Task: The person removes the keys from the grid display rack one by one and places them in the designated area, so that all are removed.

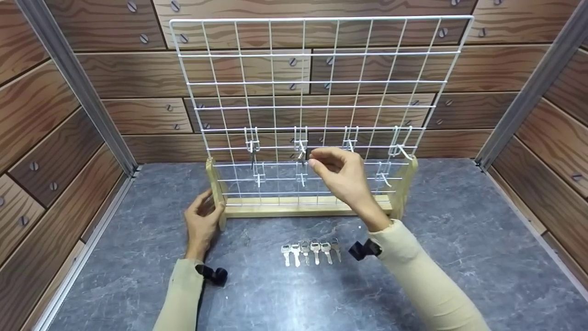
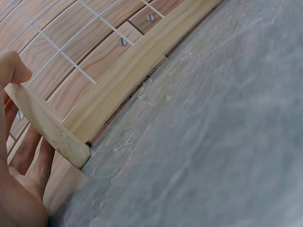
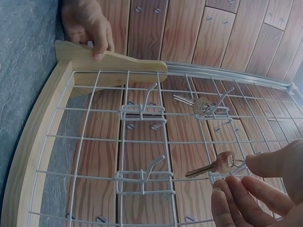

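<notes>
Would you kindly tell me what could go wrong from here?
The key by the right hand could drop if it isn't fully seated on the hook. That hand might also knock the neighbouring hung key. If the left hand eases off the wooden side support, the wire rack could shift.

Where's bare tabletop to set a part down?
Free: tabletop between right sleeve and right wall; also between left hand and left wall. Crowded: before the wooden base, six keys in a row beside the right wrist camera.
</notes>
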`<state>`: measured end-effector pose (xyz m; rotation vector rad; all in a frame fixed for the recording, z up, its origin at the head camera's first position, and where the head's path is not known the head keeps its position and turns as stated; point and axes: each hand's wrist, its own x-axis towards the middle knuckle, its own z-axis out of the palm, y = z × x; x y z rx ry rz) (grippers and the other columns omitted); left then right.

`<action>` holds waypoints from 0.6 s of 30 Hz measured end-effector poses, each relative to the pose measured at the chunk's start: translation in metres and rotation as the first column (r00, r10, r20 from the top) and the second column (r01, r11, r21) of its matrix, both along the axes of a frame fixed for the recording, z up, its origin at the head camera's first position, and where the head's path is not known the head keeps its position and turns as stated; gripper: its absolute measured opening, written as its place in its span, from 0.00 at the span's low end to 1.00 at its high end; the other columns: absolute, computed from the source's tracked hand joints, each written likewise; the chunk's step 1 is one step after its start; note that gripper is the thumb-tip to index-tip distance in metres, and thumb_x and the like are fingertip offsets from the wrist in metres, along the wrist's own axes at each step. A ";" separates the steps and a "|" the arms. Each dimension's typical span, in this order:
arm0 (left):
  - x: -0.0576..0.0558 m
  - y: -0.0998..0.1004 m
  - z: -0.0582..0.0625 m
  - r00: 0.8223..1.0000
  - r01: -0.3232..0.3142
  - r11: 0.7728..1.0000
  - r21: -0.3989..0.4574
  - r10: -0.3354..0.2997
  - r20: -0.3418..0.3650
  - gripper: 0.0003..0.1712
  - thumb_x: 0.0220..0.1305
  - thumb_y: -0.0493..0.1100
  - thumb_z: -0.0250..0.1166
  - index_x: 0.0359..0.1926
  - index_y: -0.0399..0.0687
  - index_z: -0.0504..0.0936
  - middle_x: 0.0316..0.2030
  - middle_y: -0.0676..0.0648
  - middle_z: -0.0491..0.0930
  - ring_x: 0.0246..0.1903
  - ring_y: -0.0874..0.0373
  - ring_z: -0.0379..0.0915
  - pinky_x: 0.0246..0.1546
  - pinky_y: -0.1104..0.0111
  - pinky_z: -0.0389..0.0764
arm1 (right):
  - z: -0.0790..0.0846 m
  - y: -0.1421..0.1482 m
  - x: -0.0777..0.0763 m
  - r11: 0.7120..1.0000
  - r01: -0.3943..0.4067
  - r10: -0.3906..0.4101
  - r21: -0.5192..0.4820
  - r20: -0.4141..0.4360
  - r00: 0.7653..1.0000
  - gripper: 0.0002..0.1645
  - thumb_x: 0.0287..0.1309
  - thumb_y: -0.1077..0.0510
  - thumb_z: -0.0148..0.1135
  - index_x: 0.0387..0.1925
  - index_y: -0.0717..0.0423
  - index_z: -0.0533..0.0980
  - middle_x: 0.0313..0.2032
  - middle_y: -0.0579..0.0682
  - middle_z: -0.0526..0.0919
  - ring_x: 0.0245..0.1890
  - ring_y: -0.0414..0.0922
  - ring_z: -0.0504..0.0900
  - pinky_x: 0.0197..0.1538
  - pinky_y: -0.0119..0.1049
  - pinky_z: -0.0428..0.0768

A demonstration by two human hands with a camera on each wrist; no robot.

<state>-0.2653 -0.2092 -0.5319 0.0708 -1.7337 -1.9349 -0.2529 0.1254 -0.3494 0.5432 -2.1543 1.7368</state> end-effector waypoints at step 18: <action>0.000 0.000 -0.001 1.000 -0.008 1.000 -0.005 0.008 -0.010 0.27 0.59 0.22 0.71 0.61 0.24 0.81 0.57 0.21 0.82 0.47 0.62 0.87 0.52 0.74 0.88 | 0.002 -0.012 -0.010 1.000 0.017 -0.017 -0.012 0.003 1.000 0.11 0.65 0.67 0.71 0.48 0.67 0.87 0.44 0.60 0.92 0.42 0.46 0.90 0.50 0.30 0.90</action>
